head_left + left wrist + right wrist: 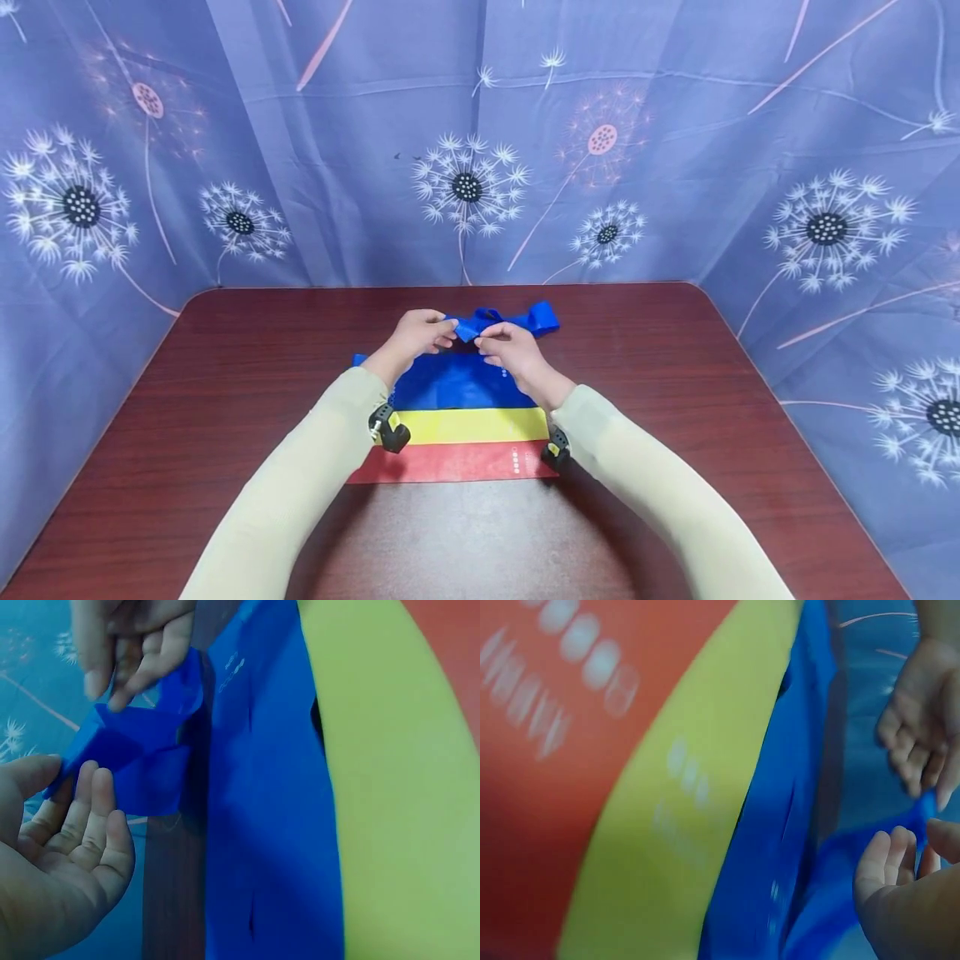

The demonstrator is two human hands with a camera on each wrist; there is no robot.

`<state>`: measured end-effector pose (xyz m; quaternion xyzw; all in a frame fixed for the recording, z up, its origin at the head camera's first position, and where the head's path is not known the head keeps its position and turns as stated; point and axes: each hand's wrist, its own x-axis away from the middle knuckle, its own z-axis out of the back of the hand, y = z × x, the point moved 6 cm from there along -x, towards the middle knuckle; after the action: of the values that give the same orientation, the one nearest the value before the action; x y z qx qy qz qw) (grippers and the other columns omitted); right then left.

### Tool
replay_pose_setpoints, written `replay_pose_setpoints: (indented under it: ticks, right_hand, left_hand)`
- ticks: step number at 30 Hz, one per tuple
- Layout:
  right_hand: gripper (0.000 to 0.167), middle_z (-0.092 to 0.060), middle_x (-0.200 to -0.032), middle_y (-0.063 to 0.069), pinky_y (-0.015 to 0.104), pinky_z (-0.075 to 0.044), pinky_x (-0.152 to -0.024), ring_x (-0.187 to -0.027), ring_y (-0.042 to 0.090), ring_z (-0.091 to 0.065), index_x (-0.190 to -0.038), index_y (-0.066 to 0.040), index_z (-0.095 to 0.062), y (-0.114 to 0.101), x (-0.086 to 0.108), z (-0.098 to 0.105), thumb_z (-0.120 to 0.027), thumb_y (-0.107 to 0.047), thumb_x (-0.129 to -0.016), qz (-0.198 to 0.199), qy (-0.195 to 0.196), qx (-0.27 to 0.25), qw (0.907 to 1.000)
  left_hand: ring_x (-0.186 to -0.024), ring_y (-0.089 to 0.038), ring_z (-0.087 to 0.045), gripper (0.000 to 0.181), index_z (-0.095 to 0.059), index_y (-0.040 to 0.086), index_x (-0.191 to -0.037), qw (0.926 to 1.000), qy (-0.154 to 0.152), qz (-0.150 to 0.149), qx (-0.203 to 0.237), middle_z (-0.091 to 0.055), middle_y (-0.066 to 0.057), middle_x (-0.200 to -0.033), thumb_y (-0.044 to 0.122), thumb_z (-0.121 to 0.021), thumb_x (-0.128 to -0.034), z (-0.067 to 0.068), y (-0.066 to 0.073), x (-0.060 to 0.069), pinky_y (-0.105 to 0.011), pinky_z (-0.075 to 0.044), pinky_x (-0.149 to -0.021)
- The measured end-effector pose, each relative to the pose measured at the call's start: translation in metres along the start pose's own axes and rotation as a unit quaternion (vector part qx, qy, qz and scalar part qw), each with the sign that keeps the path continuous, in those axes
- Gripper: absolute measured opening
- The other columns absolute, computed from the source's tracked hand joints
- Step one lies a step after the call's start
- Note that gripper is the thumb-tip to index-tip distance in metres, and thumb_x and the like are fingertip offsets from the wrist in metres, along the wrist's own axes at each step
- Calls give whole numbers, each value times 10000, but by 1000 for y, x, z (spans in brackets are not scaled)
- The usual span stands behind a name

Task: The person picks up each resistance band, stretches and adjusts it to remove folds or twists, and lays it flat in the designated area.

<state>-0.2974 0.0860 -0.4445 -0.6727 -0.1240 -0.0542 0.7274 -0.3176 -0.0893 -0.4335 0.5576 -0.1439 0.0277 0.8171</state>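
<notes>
Above the far part of the table, a strip of blue resistance band point(543, 319) is held up between both hands, folded and twisted. My left hand point(422, 335) pinches one end of it between thumb and index finger, the other fingers loosely bent. Close beside it, my right hand point(517, 354) pinches the strip with thumb and fingertips. In the left wrist view the raised blue band point(146, 776) shows a creased corner between the hands. Beneath them lie flat bands: blue point(450, 387), yellow point(472, 425) and red point(450, 462), side by side.
A dark red wooden table point(247, 400) carries the bands. Blue cloth point(360, 167) with dandelion prints hangs around its back and sides. Black wrist mounts point(390, 429) sit on both sleeves. White printed marks show on the red and yellow bands.
</notes>
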Motion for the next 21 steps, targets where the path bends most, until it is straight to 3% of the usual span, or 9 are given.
replay_pose_setpoints:
  ticks: [5,8,11,17,21]
  right_hand:
    - [161,-685,-954,64,349,-605,-884,-871,196,-648,-1108,27,-637,-2,-15,35,-634,-71,-980,165,563,466,9972]
    - [202,-653,-992,101,273,-569,-785,-861,180,-605,-1144,18,-628,-1,-26,60,-614,-122,-1000,107,915,824,9923]
    - [258,-620,-1049,127,285,-537,-782,-869,194,-573,-1202,14,-613,2,-34,75,-592,-171,-1023,10,1020,1240,9870]
    - [313,-620,-1222,194,336,-521,-859,-957,247,-569,-1228,10,-615,9,-48,80,-599,-229,-1027,-54,853,2115,9736]
    - [356,-664,-1136,160,315,-509,-842,-920,217,-588,-1182,9,-668,12,-53,77,-645,-298,-1004,-8,781,2546,9639]
  left_hand:
    - [-1098,-341,-731,324,-643,-18,-1199,9998,148,-4,102,-730,-239,-1197,263,-572,-1053,15,1,4,-419,-580,-1001]
    - [-943,-249,-771,316,-645,-4,-1164,9999,146,58,54,-753,-213,-1132,283,-581,-1049,21,-2,3,-362,-611,-925]
    - [-801,-135,-762,308,-636,1,-1143,9999,75,139,-38,-764,-197,-1076,289,-592,-1043,27,-8,2,-332,-622,-868]
    - [-725,-70,-725,323,-612,-32,-1200,9993,-1,240,-275,-756,-198,-1040,248,-594,-1039,39,-18,5,-432,-597,-969]
    - [-745,-85,-736,358,-590,-67,-1249,9991,-64,244,-332,-757,-195,-1017,224,-592,-1040,40,-21,6,-476,-574,-1009]
